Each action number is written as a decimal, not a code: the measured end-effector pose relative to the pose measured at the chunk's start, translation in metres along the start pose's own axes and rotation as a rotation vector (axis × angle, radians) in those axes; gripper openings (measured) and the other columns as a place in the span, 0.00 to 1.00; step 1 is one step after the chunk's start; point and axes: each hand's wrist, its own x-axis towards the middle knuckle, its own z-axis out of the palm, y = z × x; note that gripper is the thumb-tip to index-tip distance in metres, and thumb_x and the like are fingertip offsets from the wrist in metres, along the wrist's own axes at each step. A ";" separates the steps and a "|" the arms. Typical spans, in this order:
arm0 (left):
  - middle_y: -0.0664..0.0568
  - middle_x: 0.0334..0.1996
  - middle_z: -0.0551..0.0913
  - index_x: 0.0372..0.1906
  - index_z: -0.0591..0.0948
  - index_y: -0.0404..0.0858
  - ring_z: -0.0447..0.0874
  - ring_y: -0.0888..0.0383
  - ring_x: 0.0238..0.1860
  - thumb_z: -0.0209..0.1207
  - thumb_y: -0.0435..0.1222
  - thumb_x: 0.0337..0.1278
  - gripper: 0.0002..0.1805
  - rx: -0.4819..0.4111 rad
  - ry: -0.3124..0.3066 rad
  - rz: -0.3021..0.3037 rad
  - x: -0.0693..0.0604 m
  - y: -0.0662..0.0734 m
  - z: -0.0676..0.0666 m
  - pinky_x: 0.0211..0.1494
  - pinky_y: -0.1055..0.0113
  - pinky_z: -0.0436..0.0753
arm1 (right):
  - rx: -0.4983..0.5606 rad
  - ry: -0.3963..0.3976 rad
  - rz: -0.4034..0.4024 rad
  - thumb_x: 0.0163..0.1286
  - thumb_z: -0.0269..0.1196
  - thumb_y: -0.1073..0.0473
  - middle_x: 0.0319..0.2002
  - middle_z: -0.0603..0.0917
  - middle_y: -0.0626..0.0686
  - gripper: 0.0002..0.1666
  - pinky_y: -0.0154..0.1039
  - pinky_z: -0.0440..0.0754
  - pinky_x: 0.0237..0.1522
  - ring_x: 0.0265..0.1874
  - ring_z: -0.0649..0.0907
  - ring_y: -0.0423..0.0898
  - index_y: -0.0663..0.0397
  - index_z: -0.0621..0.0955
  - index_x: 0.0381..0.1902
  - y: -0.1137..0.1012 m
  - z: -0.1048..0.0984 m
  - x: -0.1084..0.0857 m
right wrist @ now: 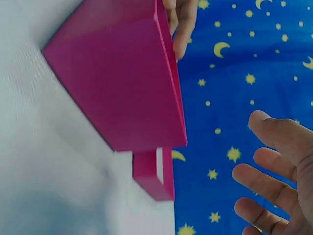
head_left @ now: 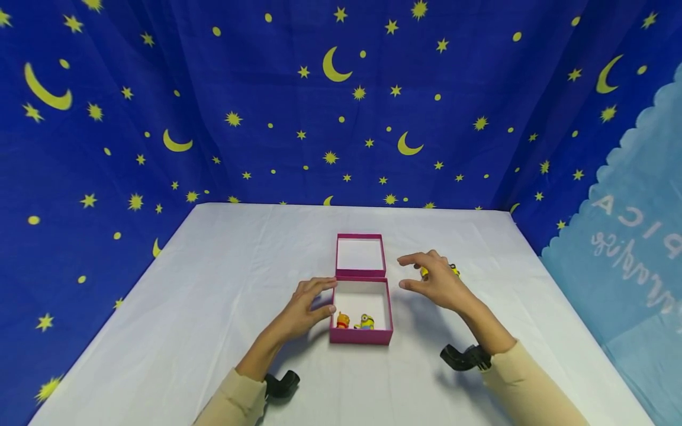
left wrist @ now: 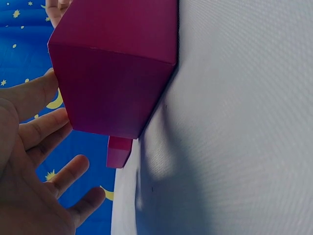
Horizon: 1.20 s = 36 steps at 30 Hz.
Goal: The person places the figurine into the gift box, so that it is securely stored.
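Observation:
A magenta box (head_left: pixel 361 337) with a white inside stands on the table. Within it, near the front wall, are a small orange-and-red bear figure (head_left: pixel 343 320) and a yellow minion figure (head_left: pixel 365 322). At the box's left rim rests my left hand (head_left: pixel 305 307), its fingertips touching the edge and its fingers loosely spread. My right hand (head_left: pixel 439 283) is held to the right of the box, thumb and fingers apart, with nothing between them. Behind it, mostly hidden, show yellow parts of one or more small figures (head_left: pixel 454 270).
The magenta lid (head_left: pixel 360 273), white inside, lies hollow side up against the box's far side. A white cloth covers the table (head_left: pixel 240 254). Blue curtain (head_left: pixel 341 106) with moons and stars closes off the back and left; a light-blue printed cloth (head_left: pixel 639 236) hangs at the right.

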 end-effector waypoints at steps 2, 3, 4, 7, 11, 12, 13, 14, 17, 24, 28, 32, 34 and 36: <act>0.54 0.66 0.69 0.64 0.71 0.38 0.59 0.50 0.65 0.60 0.38 0.59 0.28 -0.001 0.000 -0.001 0.000 0.000 0.000 0.62 0.49 0.65 | -0.002 -0.005 0.027 0.55 0.71 0.50 0.48 0.82 0.49 0.27 0.41 0.63 0.42 0.47 0.73 0.52 0.46 0.80 0.54 0.005 -0.002 0.001; 0.53 0.66 0.69 0.64 0.71 0.38 0.59 0.50 0.65 0.60 0.39 0.59 0.28 -0.001 0.000 0.000 0.000 0.000 0.000 0.62 0.49 0.65 | -0.006 -0.008 0.040 0.56 0.70 0.50 0.49 0.82 0.49 0.27 0.42 0.63 0.43 0.48 0.73 0.52 0.47 0.79 0.54 0.007 -0.003 0.001; 0.53 0.66 0.69 0.64 0.71 0.38 0.59 0.50 0.64 0.60 0.39 0.59 0.28 -0.001 0.001 0.003 0.000 0.000 0.000 0.62 0.49 0.65 | -0.009 -0.008 0.052 0.56 0.70 0.50 0.49 0.82 0.50 0.28 0.42 0.63 0.44 0.48 0.73 0.53 0.47 0.79 0.54 0.010 -0.004 0.002; 0.52 0.66 0.69 0.64 0.71 0.38 0.60 0.50 0.64 0.61 0.39 0.59 0.28 0.001 0.005 0.010 -0.001 0.001 0.000 0.61 0.49 0.65 | -0.021 0.001 0.064 0.57 0.70 0.51 0.50 0.82 0.52 0.28 0.45 0.63 0.45 0.48 0.73 0.54 0.50 0.78 0.55 0.019 -0.007 0.003; 0.52 0.65 0.69 0.64 0.71 0.38 0.60 0.49 0.64 0.61 0.40 0.58 0.28 0.006 0.013 0.018 -0.001 0.001 0.000 0.61 0.49 0.65 | -0.028 0.012 0.093 0.57 0.69 0.50 0.52 0.80 0.56 0.29 0.50 0.65 0.48 0.52 0.72 0.56 0.51 0.77 0.56 0.031 -0.009 0.004; 0.52 0.65 0.69 0.64 0.71 0.39 0.60 0.49 0.63 0.61 0.40 0.58 0.28 0.009 0.014 0.019 -0.001 0.001 0.000 0.61 0.49 0.66 | -0.027 0.009 0.106 0.57 0.69 0.50 0.53 0.80 0.56 0.29 0.52 0.65 0.49 0.53 0.72 0.56 0.51 0.77 0.57 0.034 -0.009 0.005; 0.52 0.65 0.69 0.64 0.71 0.39 0.60 0.49 0.64 0.61 0.40 0.58 0.28 0.009 0.015 0.020 -0.001 0.001 0.000 0.61 0.49 0.65 | -0.029 0.005 0.116 0.58 0.69 0.50 0.54 0.79 0.57 0.30 0.53 0.65 0.50 0.54 0.72 0.57 0.51 0.77 0.57 0.037 -0.010 0.005; 0.52 0.65 0.69 0.64 0.72 0.39 0.61 0.49 0.63 0.61 0.40 0.58 0.28 0.011 0.016 0.022 0.000 0.001 0.000 0.61 0.49 0.66 | -0.027 0.001 0.131 0.58 0.68 0.50 0.55 0.79 0.57 0.30 0.54 0.65 0.51 0.55 0.71 0.57 0.51 0.77 0.57 0.040 -0.010 0.006; 0.51 0.65 0.69 0.63 0.72 0.39 0.61 0.49 0.63 0.61 0.39 0.58 0.28 0.016 0.018 0.029 0.000 0.000 0.001 0.61 0.49 0.66 | -0.027 -0.009 0.151 0.59 0.67 0.51 0.57 0.78 0.59 0.30 0.56 0.63 0.52 0.57 0.70 0.58 0.52 0.76 0.58 0.048 -0.011 0.007; 0.52 0.65 0.69 0.64 0.71 0.38 0.61 0.50 0.63 0.61 0.40 0.59 0.28 0.013 0.010 0.022 0.000 0.001 0.000 0.61 0.50 0.66 | -0.050 -0.015 0.179 0.60 0.67 0.49 0.59 0.75 0.61 0.30 0.54 0.64 0.50 0.51 0.72 0.60 0.51 0.76 0.59 0.064 -0.012 0.009; 0.53 0.66 0.69 0.64 0.71 0.37 0.60 0.50 0.63 0.60 0.39 0.59 0.28 0.006 0.002 0.011 0.000 0.001 0.000 0.62 0.50 0.65 | -0.062 -0.021 0.183 0.60 0.67 0.50 0.59 0.76 0.62 0.31 0.51 0.64 0.47 0.46 0.73 0.59 0.52 0.75 0.60 0.074 -0.011 0.009; 0.53 0.65 0.69 0.63 0.71 0.37 0.61 0.51 0.63 0.61 0.39 0.58 0.28 0.012 0.010 0.016 0.000 0.001 0.000 0.62 0.50 0.65 | -0.071 -0.032 0.186 0.60 0.66 0.51 0.59 0.75 0.63 0.32 0.54 0.62 0.50 0.50 0.73 0.60 0.54 0.74 0.61 0.081 -0.011 0.010; 0.53 0.65 0.70 0.63 0.72 0.38 0.61 0.51 0.63 0.61 0.39 0.58 0.28 0.021 0.019 0.022 0.000 0.001 0.001 0.61 0.50 0.65 | -0.076 -0.042 0.199 0.60 0.66 0.50 0.59 0.75 0.64 0.32 0.56 0.62 0.50 0.53 0.71 0.61 0.54 0.74 0.61 0.085 -0.011 0.011; 0.53 0.65 0.70 0.63 0.72 0.40 0.62 0.51 0.62 0.62 0.39 0.57 0.27 0.027 0.027 0.026 0.000 0.000 0.001 0.61 0.51 0.66 | -0.079 -0.051 0.210 0.61 0.66 0.50 0.59 0.75 0.65 0.32 0.57 0.63 0.50 0.54 0.70 0.62 0.55 0.74 0.61 0.088 -0.011 0.011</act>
